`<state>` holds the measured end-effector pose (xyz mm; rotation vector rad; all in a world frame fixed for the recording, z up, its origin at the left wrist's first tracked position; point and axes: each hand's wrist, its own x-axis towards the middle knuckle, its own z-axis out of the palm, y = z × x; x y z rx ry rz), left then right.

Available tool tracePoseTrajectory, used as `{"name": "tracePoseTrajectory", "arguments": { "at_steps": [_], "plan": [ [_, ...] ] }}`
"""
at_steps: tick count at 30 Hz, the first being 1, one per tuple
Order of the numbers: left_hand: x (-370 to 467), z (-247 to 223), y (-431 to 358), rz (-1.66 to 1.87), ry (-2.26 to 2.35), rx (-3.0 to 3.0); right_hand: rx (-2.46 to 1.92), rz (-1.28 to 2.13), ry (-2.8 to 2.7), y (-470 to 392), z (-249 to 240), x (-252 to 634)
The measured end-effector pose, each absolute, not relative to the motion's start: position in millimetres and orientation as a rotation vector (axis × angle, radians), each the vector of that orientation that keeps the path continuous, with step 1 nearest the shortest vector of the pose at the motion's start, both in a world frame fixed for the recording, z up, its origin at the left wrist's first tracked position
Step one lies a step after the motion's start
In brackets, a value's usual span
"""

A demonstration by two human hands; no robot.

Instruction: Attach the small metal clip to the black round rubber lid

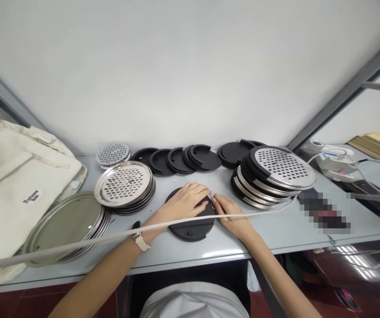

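A round black disc (193,230) with a small hole near its front lies flat on the table in front of me. My left hand (187,199) rests over the disc's upper part, its fingers stretched out toward the right rim. At that rim my right hand (230,215) is closed, thumb and fingers pressed together around something small. A thin shiny bit shows by its fingertips, but its kind is hidden. The fingertips of both hands nearly meet there. A white cable (173,222) crosses the view in front of the disc and the left wrist.
Stacked perforated metal plates (123,183) stand left. Greenish round trays (67,225) lie nearer me beside a cream bag (20,176). Several black discs (178,160) line the wall. At right rises a stack of black-and-silver perforated discs (284,165), with a blurred-out dark object (324,212) beyond.
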<state>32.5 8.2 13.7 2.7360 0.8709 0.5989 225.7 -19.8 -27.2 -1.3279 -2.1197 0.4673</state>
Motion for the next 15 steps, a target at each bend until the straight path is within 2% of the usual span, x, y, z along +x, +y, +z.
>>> {"name": "tracePoseTrajectory", "arguments": {
  "at_steps": [15],
  "plan": [
    [31.5,16.0,5.7,0.6,0.911,2.7,-1.345,0.428,-2.183,-23.1,-21.8,224.4]
  ]
}}
